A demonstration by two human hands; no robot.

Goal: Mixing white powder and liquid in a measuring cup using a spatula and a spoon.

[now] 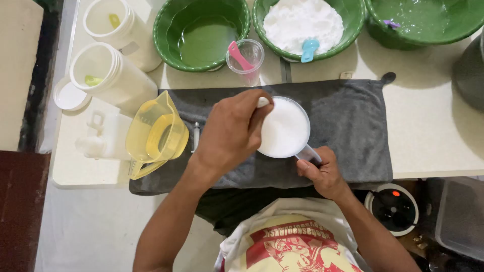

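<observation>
While gripped, white-filled cup (285,128) on grey towel (353,126).

A cream worktop (433,136) stands over a pale floor (91,226), with a dark red panel (20,211) beside it.

Three green basins (166,30) along the tabletop (433,131), one heaped with white powder (302,20). Yellow jug (154,133) tipped on grey towel (353,121). Two white tubs (111,75) at left.
</observation>
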